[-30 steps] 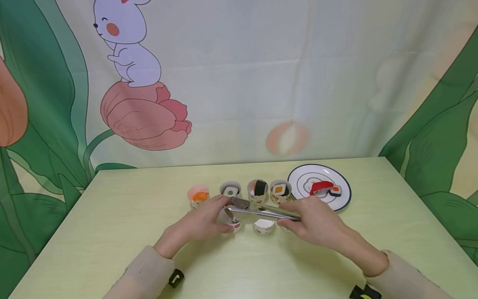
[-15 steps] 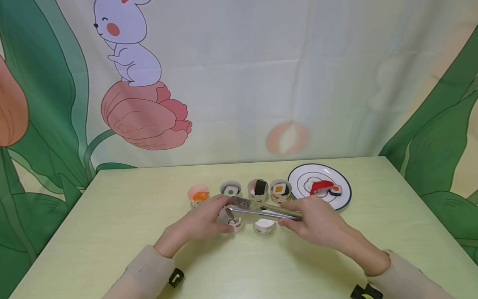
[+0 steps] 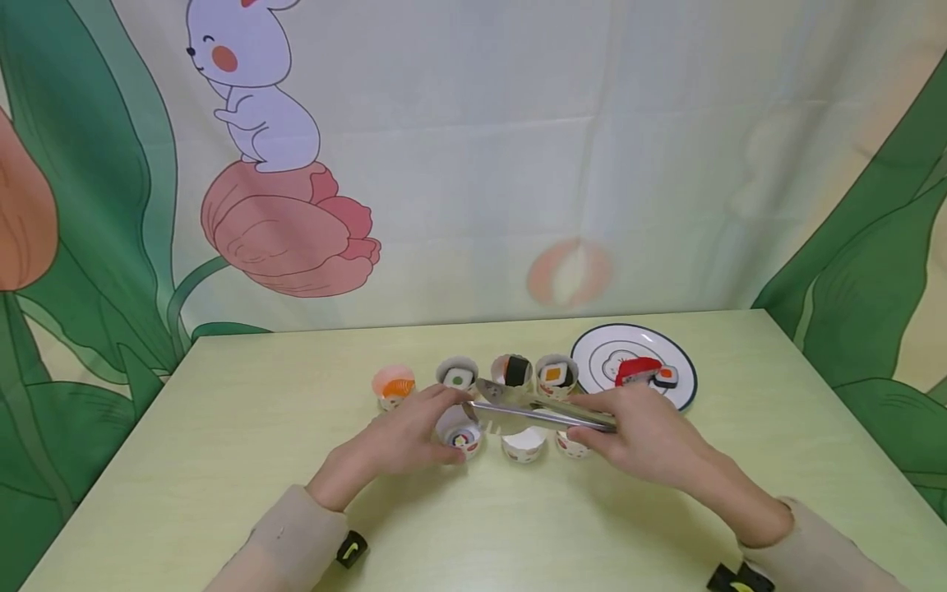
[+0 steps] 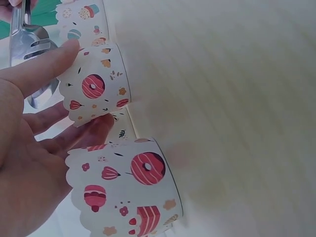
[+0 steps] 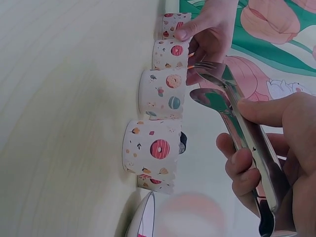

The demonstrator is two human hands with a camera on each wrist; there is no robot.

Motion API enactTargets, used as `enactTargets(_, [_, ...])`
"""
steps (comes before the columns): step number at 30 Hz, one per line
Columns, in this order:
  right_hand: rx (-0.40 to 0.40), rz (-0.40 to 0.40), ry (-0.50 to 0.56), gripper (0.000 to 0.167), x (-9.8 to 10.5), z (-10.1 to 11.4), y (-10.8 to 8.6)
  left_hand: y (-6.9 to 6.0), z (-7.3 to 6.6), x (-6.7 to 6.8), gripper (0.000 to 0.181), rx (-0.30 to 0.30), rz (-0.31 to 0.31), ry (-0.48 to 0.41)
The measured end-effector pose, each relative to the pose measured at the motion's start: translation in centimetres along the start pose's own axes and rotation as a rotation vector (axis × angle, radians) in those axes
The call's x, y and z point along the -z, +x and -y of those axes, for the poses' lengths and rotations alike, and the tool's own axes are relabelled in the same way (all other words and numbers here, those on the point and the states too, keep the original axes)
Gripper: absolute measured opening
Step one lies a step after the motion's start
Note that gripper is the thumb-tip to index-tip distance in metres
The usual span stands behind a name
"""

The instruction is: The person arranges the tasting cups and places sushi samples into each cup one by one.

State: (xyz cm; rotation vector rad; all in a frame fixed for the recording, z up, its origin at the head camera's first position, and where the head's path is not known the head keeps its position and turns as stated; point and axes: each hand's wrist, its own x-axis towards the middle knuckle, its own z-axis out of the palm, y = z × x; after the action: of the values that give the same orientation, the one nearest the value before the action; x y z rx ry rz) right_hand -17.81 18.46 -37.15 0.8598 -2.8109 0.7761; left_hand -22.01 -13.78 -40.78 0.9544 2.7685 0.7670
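My left hand point(image 3: 407, 436) grips a printed paper baking cup point(image 4: 106, 84), thumb on the near side and fingers around the far side. Inside that cup lies a small toy sushi roll point(image 3: 461, 441). In my right hand point(image 3: 644, 427) is a pair of metal serving tongs point(image 5: 261, 163), its tips slightly parted above the cups. One end is a fork, the other a spoon, as the right wrist view shows, and nothing sits between them. Two more paper cups stand right of the held one, a middle cup point(image 3: 523, 450) and one partly behind the right hand point(image 3: 571, 446).
Behind stand cups with orange-topped sushi point(image 3: 398, 387), a green-centred roll point(image 3: 459, 379), a black-wrapped piece point(image 3: 515, 371) and a yellow-centred roll point(image 3: 552, 376). A blue-rimmed plate point(image 3: 592, 353) at the back right carries red-topped sushi point(image 3: 638, 367) and a small roll point(image 3: 667, 376).
The tongs have come out of the held cup and shifted right with my right hand, leaving the sushi roll inside the cup. My left hand has stayed on the cup.
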Motion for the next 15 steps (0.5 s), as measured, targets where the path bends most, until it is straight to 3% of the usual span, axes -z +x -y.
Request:
enactTargets(11, [-0.029, -0.033, -0.009, 0.036, 0.8, -1.0, -0.6, 0.0, -0.7, 0.0, 0.07, 0.088, 0.033, 0.087])
enactTargets(15, [-0.032, -0.048, -0.026, 0.035, 1.0, -1.4, -0.9, 0.0, -0.9, 0.0, 0.073, 0.081, 0.032, 0.094])
